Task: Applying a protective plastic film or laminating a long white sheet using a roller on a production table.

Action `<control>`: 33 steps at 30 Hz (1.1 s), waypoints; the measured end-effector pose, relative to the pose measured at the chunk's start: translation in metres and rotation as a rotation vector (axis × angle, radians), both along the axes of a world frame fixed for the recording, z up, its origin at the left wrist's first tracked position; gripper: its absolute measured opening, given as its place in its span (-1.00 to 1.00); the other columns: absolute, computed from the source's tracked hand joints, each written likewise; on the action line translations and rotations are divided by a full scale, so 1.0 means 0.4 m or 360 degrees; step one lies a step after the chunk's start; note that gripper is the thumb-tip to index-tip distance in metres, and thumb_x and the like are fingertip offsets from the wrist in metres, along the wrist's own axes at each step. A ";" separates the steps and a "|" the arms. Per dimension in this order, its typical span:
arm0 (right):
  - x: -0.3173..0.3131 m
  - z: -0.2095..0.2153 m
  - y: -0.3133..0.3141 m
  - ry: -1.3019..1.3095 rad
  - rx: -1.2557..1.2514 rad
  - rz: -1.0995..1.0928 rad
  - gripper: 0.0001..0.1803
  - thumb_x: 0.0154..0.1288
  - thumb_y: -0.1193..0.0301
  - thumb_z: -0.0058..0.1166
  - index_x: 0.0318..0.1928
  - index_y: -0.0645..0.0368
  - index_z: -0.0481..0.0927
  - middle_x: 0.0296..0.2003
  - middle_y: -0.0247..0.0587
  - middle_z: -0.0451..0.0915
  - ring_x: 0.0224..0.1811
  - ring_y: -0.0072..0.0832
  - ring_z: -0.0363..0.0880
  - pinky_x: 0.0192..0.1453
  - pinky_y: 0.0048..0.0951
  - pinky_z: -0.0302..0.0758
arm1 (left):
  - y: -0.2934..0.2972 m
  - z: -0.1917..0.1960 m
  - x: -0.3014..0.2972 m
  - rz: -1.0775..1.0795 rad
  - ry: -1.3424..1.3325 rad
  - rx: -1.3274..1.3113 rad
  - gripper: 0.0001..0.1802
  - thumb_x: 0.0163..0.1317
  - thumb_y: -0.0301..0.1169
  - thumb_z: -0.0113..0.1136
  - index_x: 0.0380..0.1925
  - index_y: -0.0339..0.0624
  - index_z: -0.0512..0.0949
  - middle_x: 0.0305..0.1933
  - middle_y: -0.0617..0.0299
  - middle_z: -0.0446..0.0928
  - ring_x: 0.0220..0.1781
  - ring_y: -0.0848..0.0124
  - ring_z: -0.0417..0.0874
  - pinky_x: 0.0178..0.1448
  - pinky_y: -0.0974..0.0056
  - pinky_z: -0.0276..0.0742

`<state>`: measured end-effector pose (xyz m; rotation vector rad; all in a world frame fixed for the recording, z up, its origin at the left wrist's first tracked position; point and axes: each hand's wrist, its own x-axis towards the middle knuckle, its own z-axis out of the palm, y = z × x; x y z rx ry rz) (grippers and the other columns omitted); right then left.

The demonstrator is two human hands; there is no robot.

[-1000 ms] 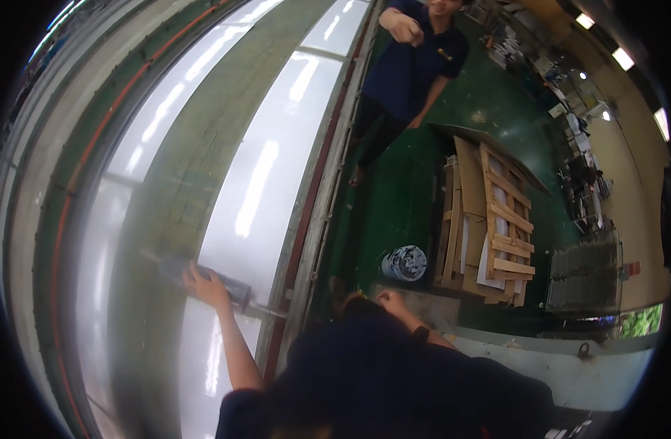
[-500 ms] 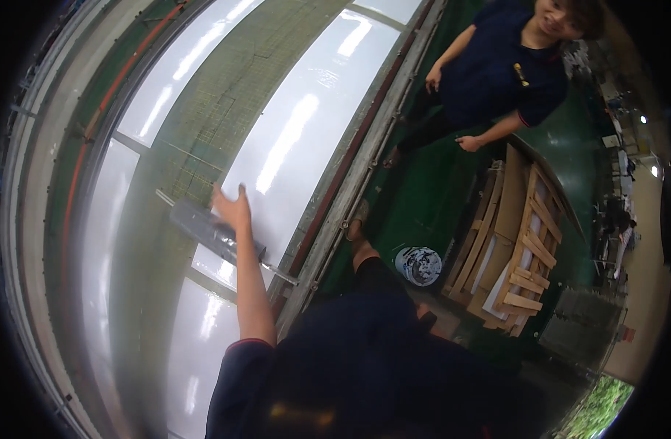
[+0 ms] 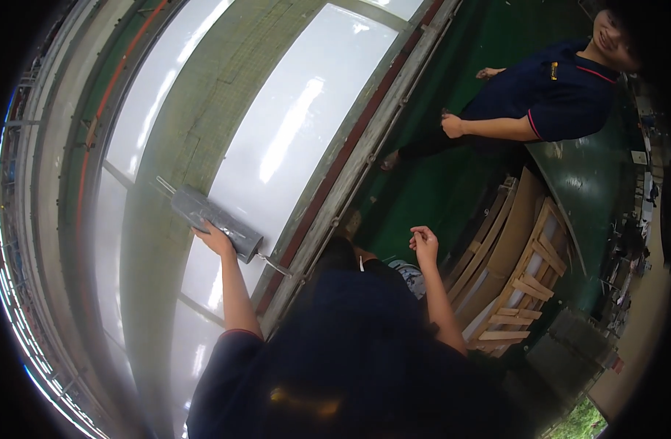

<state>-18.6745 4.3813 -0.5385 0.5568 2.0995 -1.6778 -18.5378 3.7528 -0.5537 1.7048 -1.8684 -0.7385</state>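
Note:
A dark grey cylindrical roller (image 3: 218, 221) lies across a glossy white sheet (image 3: 295, 124) and the greenish mesh strip beside it. Thin metal rods stick out of both its ends. My left hand (image 3: 215, 239) rests against the roller's near side, fingers loosely spread on its surface and not wrapped round it. Off to the right, my right hand (image 3: 424, 243) is raised over the floor side, its fingers bent in together. Nothing shows in that hand.
A metal rail (image 3: 354, 172) edges the long bed of sheets. Beyond it, a co-worker (image 3: 526, 110) in a dark shirt stands on the green floor. A bucket (image 3: 409, 276) is partly hidden behind my body. Wooden crating (image 3: 529, 285) and cardboard (image 3: 496, 256) lie at the right.
My left hand has come down from above the roller to its near side. My right hand has risen into view. The co-worker appears further right, and the view has shifted.

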 end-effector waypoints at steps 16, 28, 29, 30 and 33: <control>-0.612 -0.070 0.028 -0.0156 0.0117 0.0382 -0.86 0.57 0.54 0.05 -0.12 0.18 0.69 -0.48 -0.36 0.61 -0.55 -0.66 0.55 -0.46 -0.58 0.50 | 0.357 0.192 -0.870 -0.0716 -0.0151 -0.0413 -0.46 0.32 -0.25 0.41 0.32 0.06 0.64 0.55 -0.23 0.36 0.58 -0.16 0.37 0.64 -0.09 0.27; -1.253 -0.054 0.329 -0.0402 0.0306 0.0110 -0.82 0.63 0.41 0.07 -0.13 0.11 0.73 -0.49 -0.32 0.65 -0.55 -0.58 0.61 -0.47 -0.55 0.53 | 0.620 0.135 -1.902 -0.0339 0.0572 0.0194 -0.05 0.47 -0.09 0.31 0.67 -0.20 0.07 0.71 -0.18 0.09 0.76 -0.11 0.01 0.77 -0.07 -0.07; -1.300 -0.052 0.338 -0.0399 0.0306 0.0128 -0.82 0.63 0.41 0.07 -0.13 0.11 0.73 -0.49 -0.32 0.65 -0.55 -0.58 0.61 -0.47 -0.55 0.53 | 0.638 0.160 -2.005 -0.0538 0.0768 0.0298 0.00 0.41 -0.16 0.38 0.66 -0.30 0.06 0.69 -0.16 0.13 0.75 -0.07 0.05 0.78 -0.04 -0.05; -1.331 -0.052 0.371 -0.0404 0.0302 0.0089 -0.82 0.63 0.41 0.07 -0.12 0.10 0.73 -0.49 -0.33 0.65 -0.55 -0.59 0.61 -0.46 -0.54 0.54 | 0.694 0.202 -2.094 -0.0735 0.0565 0.0278 -0.04 0.37 -0.20 0.41 0.63 -0.26 0.15 0.66 -0.19 0.17 0.71 -0.08 0.14 0.74 -0.04 0.08; -1.426 -0.027 0.410 -0.0363 0.0360 0.0120 -0.84 0.61 0.42 0.09 -0.13 0.09 0.73 -0.50 -0.40 0.62 -0.51 -0.66 0.55 -0.43 -0.55 0.47 | 0.728 0.321 -2.183 -0.1111 0.0473 -0.0165 -0.35 0.31 -0.30 0.41 0.40 -0.12 0.52 0.45 -0.10 0.47 0.53 -0.07 0.43 0.63 -0.03 0.27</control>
